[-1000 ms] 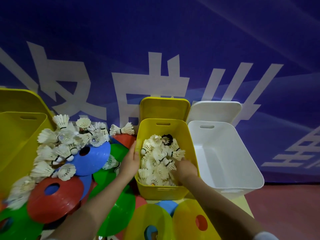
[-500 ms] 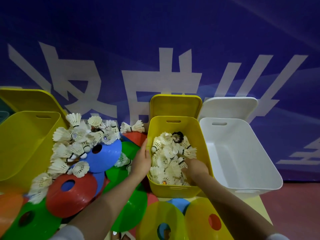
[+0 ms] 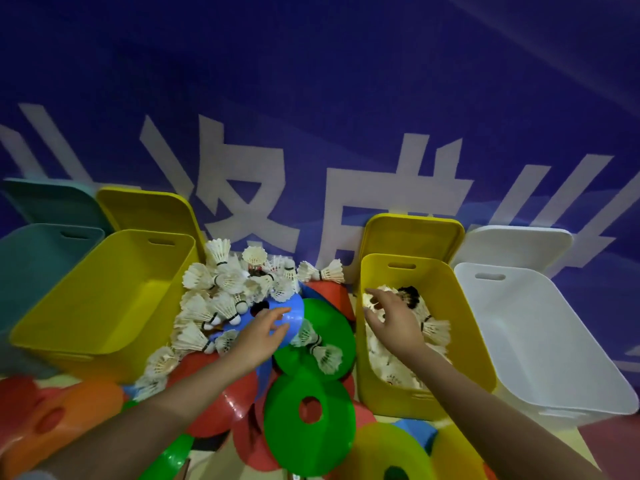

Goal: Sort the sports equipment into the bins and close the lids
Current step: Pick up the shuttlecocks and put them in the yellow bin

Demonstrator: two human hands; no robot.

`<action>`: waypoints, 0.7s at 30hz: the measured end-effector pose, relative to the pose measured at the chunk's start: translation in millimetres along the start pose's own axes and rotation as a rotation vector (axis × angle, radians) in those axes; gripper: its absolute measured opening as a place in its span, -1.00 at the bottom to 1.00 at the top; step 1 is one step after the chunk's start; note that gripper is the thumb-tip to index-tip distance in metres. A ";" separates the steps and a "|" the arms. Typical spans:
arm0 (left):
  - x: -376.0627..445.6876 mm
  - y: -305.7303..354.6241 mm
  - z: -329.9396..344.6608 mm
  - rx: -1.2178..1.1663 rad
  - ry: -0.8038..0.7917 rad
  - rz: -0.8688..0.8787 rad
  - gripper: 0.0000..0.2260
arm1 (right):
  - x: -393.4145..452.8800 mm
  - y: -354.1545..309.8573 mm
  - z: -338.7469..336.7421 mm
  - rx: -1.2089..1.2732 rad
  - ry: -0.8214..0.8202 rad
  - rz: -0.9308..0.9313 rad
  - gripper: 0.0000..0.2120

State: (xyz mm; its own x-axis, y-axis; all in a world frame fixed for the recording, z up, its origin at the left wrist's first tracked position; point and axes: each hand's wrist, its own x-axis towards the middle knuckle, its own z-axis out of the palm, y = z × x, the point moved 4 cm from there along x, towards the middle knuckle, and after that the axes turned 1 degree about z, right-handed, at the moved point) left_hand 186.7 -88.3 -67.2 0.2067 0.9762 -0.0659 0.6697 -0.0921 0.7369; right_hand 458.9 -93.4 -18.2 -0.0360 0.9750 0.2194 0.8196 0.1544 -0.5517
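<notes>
A blue banner (image 3: 311, 98) with white characters filled the upper frame. My left hand (image 3: 263, 336), relaxed, had moved from the yellow bin (image 3: 478, 341) (lower right) onto the blue cone (image 3: 294, 315); my right hand (image 3: 394, 320), fingers spread and grasping nothing, had lifted above the shuttlecocks (image 3: 433, 332) in that bin.

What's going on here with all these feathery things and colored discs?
A person is sorting sports gear into bins. Their left hand reaches onto a blue disc cone in the pile of shuttlecocks and cones. Their right hand hovers, fingers spread, over a yellow bin partly filled with shuttlecocks. The white bin beside it and the other yellow bin on the left look empty. All the lids visible are open.
</notes>
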 end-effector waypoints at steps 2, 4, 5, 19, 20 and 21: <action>-11.5 -24.1 -20.1 0.118 0.015 0.010 -0.61 | 4.3 -27.9 22.8 0.047 -0.058 -0.025 -0.61; -19.5 -43.9 -37.0 0.222 0.043 0.010 -0.56 | 4.2 -50.8 46.9 0.101 -0.105 0.001 -0.62; -22.3 -51.5 -43.7 0.252 0.047 0.001 -0.55 | 3.1 -58.7 58.4 0.139 -0.110 0.038 -0.63; -10.5 -107.3 -64.1 0.649 -0.308 0.193 -0.27 | -21.5 -34.1 153.0 -0.270 -0.295 0.505 -0.41; -5.5 -109.8 -64.6 0.680 -0.336 0.224 -0.26 | -20.4 -32.0 154.2 -0.271 -0.309 0.527 -0.40; 0.4 -112.8 -64.8 0.710 -0.348 0.248 -0.25 | -18.9 -29.3 155.7 -0.269 -0.321 0.547 -0.39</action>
State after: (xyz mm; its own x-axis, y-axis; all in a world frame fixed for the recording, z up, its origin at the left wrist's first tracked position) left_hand 65.0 -64.8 -106.6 0.5387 0.8054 -0.2472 0.8425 -0.5129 0.1649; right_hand 346.6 -91.4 -131.5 0.2899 0.9070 -0.3054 0.8802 -0.3780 -0.2870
